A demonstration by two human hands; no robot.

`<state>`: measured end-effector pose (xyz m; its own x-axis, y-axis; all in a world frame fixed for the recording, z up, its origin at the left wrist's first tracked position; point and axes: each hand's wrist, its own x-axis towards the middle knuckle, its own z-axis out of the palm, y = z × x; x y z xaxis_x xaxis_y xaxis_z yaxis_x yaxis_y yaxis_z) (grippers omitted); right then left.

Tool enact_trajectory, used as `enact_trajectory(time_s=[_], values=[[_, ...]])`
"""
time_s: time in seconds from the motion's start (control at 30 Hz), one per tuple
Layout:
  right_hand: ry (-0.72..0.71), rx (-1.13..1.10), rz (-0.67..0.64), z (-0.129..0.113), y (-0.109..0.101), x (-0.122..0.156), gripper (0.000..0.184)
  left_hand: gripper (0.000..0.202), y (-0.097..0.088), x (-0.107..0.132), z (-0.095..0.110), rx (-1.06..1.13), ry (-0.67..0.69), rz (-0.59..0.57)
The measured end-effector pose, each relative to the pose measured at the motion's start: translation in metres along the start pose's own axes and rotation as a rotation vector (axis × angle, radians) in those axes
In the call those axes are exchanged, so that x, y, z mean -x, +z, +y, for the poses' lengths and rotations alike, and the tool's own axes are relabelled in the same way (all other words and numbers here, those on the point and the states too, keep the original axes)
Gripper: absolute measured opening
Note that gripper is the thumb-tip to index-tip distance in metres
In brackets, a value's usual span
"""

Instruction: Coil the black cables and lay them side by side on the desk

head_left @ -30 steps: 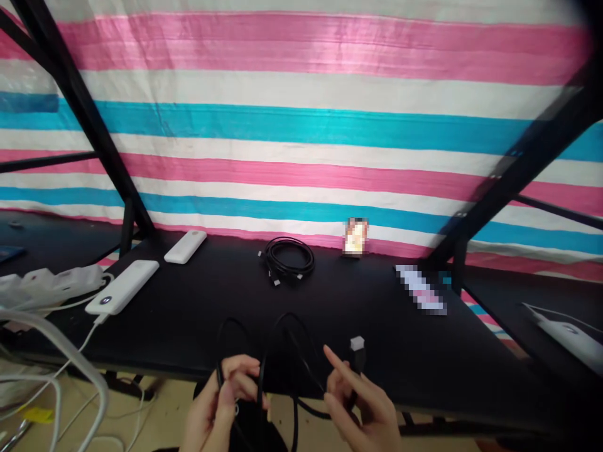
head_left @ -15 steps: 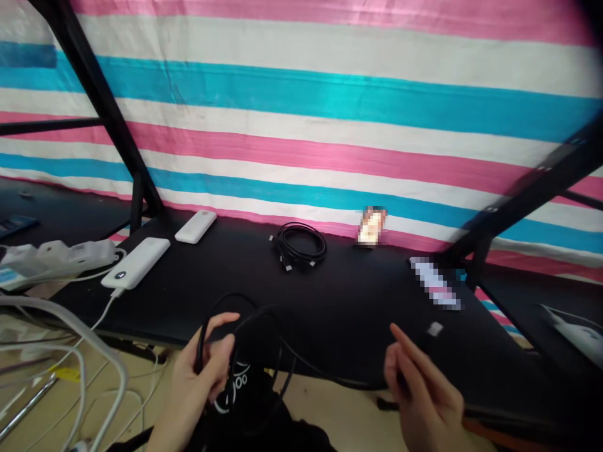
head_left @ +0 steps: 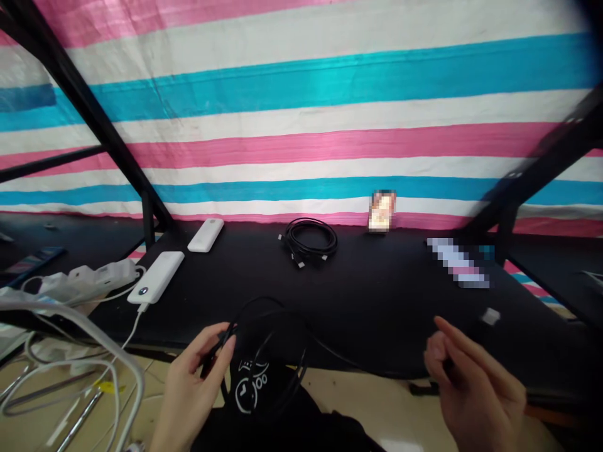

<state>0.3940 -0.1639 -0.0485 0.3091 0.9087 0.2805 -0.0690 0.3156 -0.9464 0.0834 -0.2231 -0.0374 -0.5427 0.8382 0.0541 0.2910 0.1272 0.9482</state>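
Black tabletop meets striped sheeting; left hand and right hand (both curled nearly closed) grip black cable.

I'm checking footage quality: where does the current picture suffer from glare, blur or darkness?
In the head view, sheen brightens the striped sheet around its middle; the white plug beyond the right hand looks soft; the held black cable partly merges with the dark table; the upper-right corner is darkened.

Item one, at my far end: left hand, bare, fingers curled, thumb pointing forward. Item two, mine also: right hand, bare, well apart, index extended forward-left, other fingers folded.
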Motion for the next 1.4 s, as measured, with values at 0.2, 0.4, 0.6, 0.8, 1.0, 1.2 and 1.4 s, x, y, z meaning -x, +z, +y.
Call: enact_trajectory(time_s=[0.2, 0.4, 0.6, 0.8, 1.0, 1.2, 1.4], values=[[-0.158, 0.197, -0.433, -0.011, 0.043, 0.02, 0.02, 0.032, 0.024, 0.014, 0.024, 0.188, -0.081, -0.137], [-0.102, 0.342, -0.947, -0.024, 0.081, 0.037, 0.022, 0.032, 0.04, 0.025, 0.044, 0.356, -0.061, -0.07], [-0.068, 0.49, -0.854, -0.013, 0.081, 0.041, 0.025, 0.033, 0.039, 0.029, 0.052, 0.329, -0.022, -0.068], [-0.216, 0.385, -0.719, -0.009, 0.074, 0.041, 0.033, 0.037, 0.043, 0.028, 0.057, 0.277, 0.1, -0.009], [-0.379, 0.388, -0.586, -0.01, 0.065, 0.039, 0.04, 0.042, 0.045, 0.004, 0.038, 0.046, 0.201, 0.066], [-0.316, 0.234, -0.452, -0.014, 0.056, 0.046, 0.041, 0.043, 0.033, -0.026, 0.009, 0.038, 0.025, -0.1], [-0.291, 0.389, -0.58, -0.02, 0.063, 0.036, 0.049, 0.045, 0.039, -0.018, 0.017, 0.296, -0.162, -0.282]])
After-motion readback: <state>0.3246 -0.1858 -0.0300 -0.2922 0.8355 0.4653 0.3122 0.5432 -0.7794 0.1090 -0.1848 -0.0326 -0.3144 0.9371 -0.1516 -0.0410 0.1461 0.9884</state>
